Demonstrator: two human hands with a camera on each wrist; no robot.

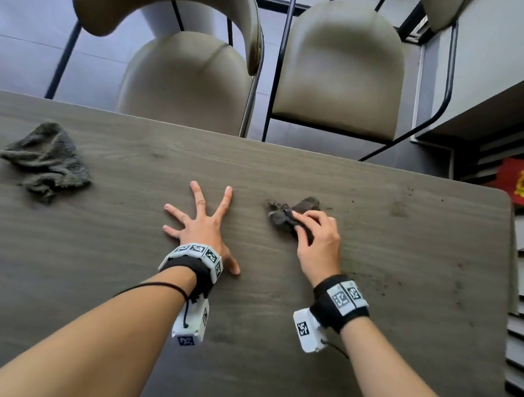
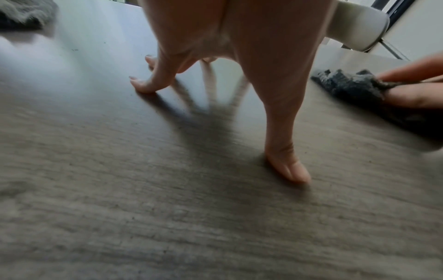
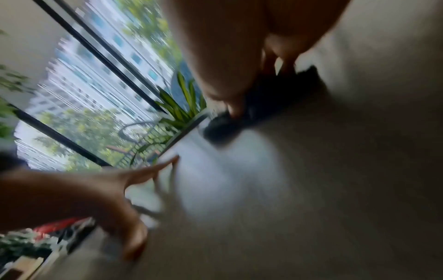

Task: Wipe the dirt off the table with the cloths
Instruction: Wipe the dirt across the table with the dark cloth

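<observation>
Head view: grey wood-grain worktop [image 1: 299, 323] seen from above, two padded chairs [image 1: 190, 83] pushed in at its far edge. Left hand [image 1: 201, 229] spread flat, fingertips propped on the surface, holding nothing. Right hand [image 1: 318, 241] pinching a small dark cloth [image 1: 283, 214] bunched against the worktop, specks of dirt [image 1: 415, 195] scattered beyond it toward the right edge. Second cloth [image 1: 46, 161], crumpled and untouched, well apart at far left. Left wrist view: thumb and fingertips [image 2: 293, 170] pressed down, small cloth [image 2: 347, 88] at right, pinched by the other hand. Right wrist view, heavily blurred: fingers curled over the dark cloth [image 3: 227, 127]. Both cloths likely light, soft and floppy, best gathered in a bunch from above. Open surface all round for sweeping; right corner and edge near, so dirt could easily spill over.
</observation>
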